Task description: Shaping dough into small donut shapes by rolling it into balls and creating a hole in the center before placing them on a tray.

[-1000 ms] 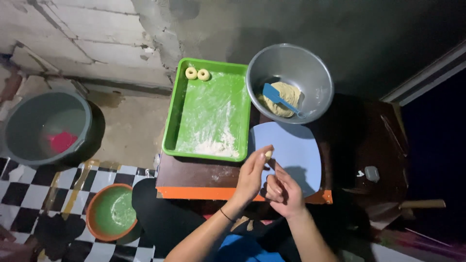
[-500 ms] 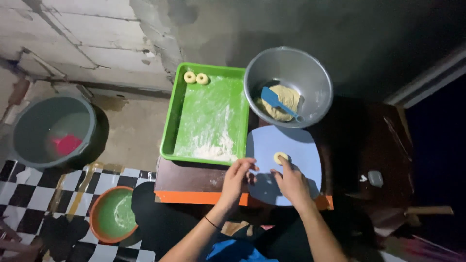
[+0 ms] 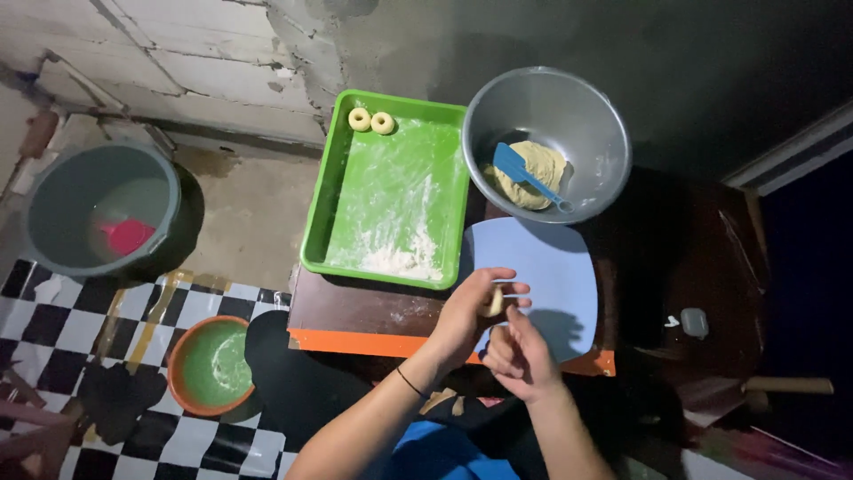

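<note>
Left hand (image 3: 469, 313) fingers curled round small dough piece (image 3: 494, 302), held above light-blue mat (image 3: 551, 276) at tabletop (image 3: 355, 313) front edge. Right hand (image 3: 520, 354) loosely curled just beside it, fingertips near dough, grip unclear. Green tray (image 3: 391, 191) with two dough rings (image 3: 370, 120) at far edge; metal bowl (image 3: 569, 116) beside.

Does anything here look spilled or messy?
Yes: loose white flour lies heaped at the near end of the green tray, and a little is smeared on the brown table just outside it.

grey bucket (image 3: 98, 209) | orange-rimmed bowl (image 3: 211, 366) | checkered floor (image 3: 53, 329) | rolling pin (image 3: 786, 385)
</note>
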